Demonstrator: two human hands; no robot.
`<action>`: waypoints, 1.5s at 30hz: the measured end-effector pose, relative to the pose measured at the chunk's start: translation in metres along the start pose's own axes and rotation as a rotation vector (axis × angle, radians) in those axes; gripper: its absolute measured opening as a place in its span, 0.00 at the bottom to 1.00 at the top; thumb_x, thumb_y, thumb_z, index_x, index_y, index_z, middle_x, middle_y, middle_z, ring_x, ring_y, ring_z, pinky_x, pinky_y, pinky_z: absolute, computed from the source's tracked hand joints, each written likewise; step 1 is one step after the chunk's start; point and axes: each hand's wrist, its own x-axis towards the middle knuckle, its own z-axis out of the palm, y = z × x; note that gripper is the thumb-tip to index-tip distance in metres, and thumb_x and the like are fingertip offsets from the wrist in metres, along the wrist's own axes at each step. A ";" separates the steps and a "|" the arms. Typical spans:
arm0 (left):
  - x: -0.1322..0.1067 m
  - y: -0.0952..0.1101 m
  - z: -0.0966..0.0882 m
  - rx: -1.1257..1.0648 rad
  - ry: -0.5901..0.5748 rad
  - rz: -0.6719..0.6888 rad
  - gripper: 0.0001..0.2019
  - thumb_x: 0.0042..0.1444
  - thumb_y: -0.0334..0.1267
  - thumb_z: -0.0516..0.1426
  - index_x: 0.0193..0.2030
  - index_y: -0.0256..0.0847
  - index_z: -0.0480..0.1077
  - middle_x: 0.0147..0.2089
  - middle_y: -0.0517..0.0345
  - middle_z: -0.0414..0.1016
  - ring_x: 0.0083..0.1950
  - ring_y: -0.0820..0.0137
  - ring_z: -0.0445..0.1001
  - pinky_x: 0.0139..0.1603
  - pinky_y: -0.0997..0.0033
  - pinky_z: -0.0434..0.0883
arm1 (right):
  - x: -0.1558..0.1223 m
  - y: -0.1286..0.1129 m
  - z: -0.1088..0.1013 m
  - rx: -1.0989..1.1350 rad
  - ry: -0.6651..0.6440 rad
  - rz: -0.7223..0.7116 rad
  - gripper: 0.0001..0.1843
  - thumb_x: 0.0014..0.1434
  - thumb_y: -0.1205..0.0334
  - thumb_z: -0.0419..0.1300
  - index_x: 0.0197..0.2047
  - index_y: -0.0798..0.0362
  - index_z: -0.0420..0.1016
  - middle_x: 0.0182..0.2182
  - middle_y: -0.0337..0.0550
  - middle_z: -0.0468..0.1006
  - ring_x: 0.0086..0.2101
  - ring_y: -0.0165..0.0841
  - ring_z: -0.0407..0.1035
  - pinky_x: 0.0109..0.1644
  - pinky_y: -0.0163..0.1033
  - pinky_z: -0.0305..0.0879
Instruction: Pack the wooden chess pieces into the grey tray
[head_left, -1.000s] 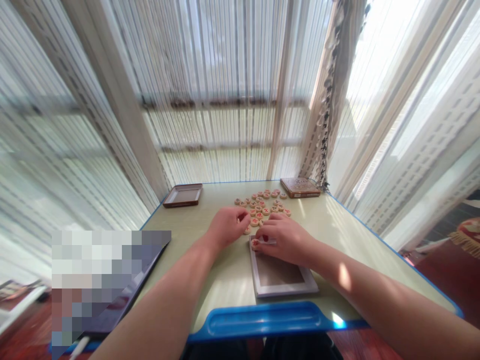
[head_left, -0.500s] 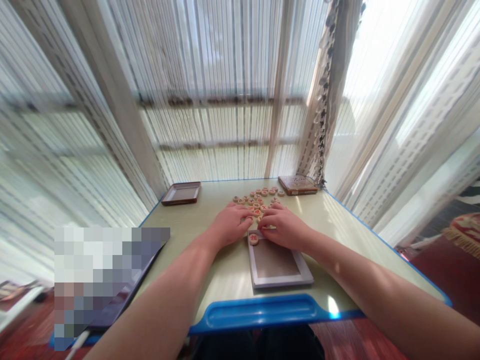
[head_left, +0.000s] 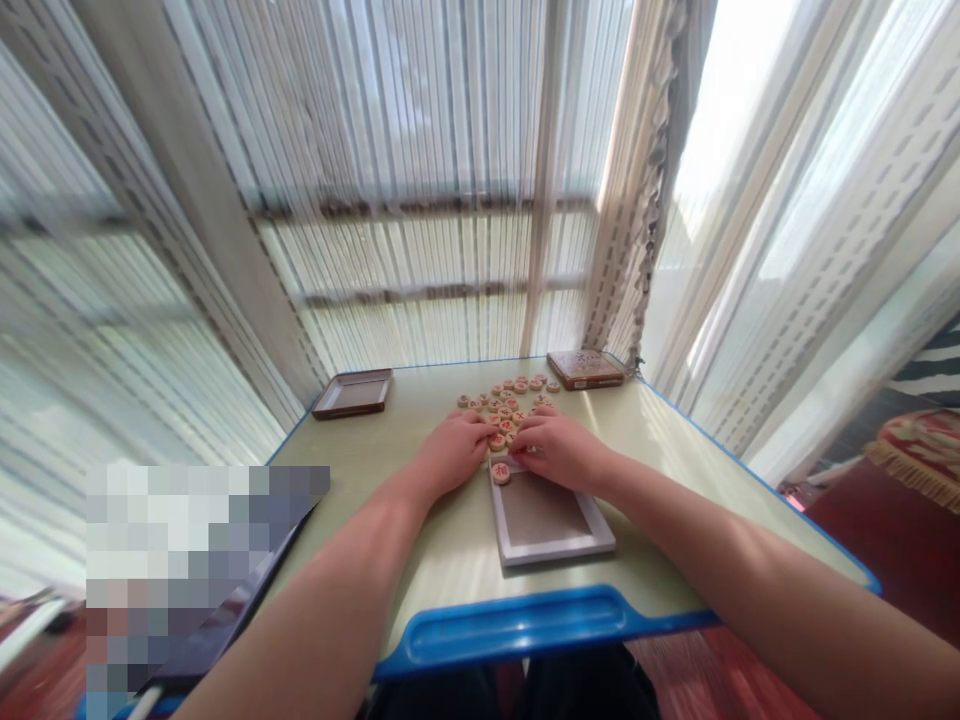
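Round wooden Chinese chess pieces [head_left: 506,412] with red or dark characters lie loosely grouped on the pale table. At their left edge, my left hand [head_left: 454,452] reaches in, fingers extended and fingertips beside a piece [head_left: 497,441]. My right hand [head_left: 561,450] is on the other side, its fingertips drawn together over the far edge of a shallow white-rimmed tray [head_left: 555,552]. Whatever those fingertips hold is hidden. A piece with a red character [head_left: 501,473] rests at the tray's far left corner.
A shallow brown box part [head_left: 352,408] sits at the table's far left, and a flat patterned box [head_left: 586,370] at the far right. At left stands a dark device [head_left: 247,600], partly pixelated. A blue edge [head_left: 517,622] borders the table; curtains hang behind.
The whole view has shifted slightly. My left fingertips have drawn back a little, showing more of the near pieces. My right hand stays close to the tray's far edge.
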 end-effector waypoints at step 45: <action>0.004 -0.004 -0.003 -0.128 -0.016 -0.024 0.12 0.52 0.40 0.51 0.36 0.42 0.75 0.33 0.57 0.74 0.36 0.69 0.69 0.40 0.71 0.64 | 0.000 0.003 0.004 -0.015 0.027 0.008 0.06 0.52 0.65 0.58 0.32 0.51 0.76 0.28 0.41 0.73 0.34 0.32 0.61 0.41 0.37 0.58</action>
